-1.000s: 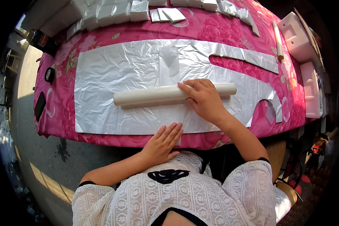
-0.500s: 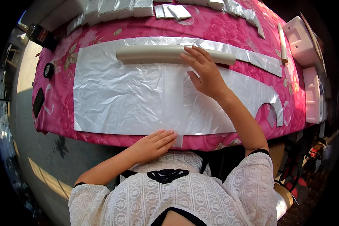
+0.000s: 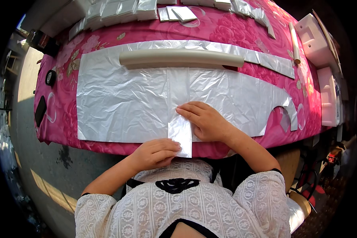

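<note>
Two bare hands meet at the near edge of a pink flowered table cover (image 3: 234, 33), both on a narrow silver strip (image 3: 180, 135) that runs from the front of a wide silver plastic sheet (image 3: 119, 99) out past its near edge. Half a second earlier the right hand (image 3: 208, 121) is up at the thick pale roller (image 3: 178, 58); now the roller lies unattended across the sheet's far side, and that hand is down at the strip. The change suggests that work has passed from smoothing with the roller to handling the strip by hand.

The right hand's fingers lie close together, the index tip at the strip's upper end. The left hand (image 3: 158, 152) also keeps its fingers together, tips on the strip's lower left side; its thumb is hidden, and whether either hand pinches the plastic cannot be told.

The count: one sheet, with two cut-outs curving into its right end; one strip; one roller on top. Around them are one thin rod (image 3: 294, 43) and two pale foam boxes (image 3: 314, 35) at right; one dark bottle (image 3: 43, 43), one black tape roll (image 3: 50, 77) and one flat black slab (image 3: 40, 112) at left. Three loose packets (image 3: 184, 14) lie before rows of stacked packets (image 3: 127, 10), too overlapped to count.
</note>
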`<state>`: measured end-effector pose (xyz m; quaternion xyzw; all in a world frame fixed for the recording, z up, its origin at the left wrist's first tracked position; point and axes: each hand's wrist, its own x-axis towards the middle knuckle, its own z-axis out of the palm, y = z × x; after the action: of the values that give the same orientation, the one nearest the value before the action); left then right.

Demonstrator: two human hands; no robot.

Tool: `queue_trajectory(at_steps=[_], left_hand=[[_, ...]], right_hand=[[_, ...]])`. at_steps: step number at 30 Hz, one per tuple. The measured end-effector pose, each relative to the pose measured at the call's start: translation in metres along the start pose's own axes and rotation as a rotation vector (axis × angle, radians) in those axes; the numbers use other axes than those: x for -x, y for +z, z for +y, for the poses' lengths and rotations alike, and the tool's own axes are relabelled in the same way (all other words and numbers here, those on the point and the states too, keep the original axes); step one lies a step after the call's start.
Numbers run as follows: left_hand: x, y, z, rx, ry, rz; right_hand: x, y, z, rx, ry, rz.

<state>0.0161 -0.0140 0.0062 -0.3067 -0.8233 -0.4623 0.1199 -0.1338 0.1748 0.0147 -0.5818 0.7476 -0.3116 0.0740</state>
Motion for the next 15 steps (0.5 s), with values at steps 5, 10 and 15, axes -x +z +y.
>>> queue_trajectory(at_steps=[5, 10, 15], left_hand=[[-0.022, -0.018, -0.004, -0.047, 0.022, 0.095], [-0.027, -0.013, -0.026, -0.494, -0.107, -0.117], [-0.028, -0.006, -0.031, -0.503, -0.194, -0.077]], right_hand=[[0.002, 0.011, 0.0, 0.055, 0.017, 0.1], [0.0, 0.014, -0.002, 0.113, 0.023, 0.177], [0.007, 0.011, 0.002, 0.17, 0.001, 0.168]])
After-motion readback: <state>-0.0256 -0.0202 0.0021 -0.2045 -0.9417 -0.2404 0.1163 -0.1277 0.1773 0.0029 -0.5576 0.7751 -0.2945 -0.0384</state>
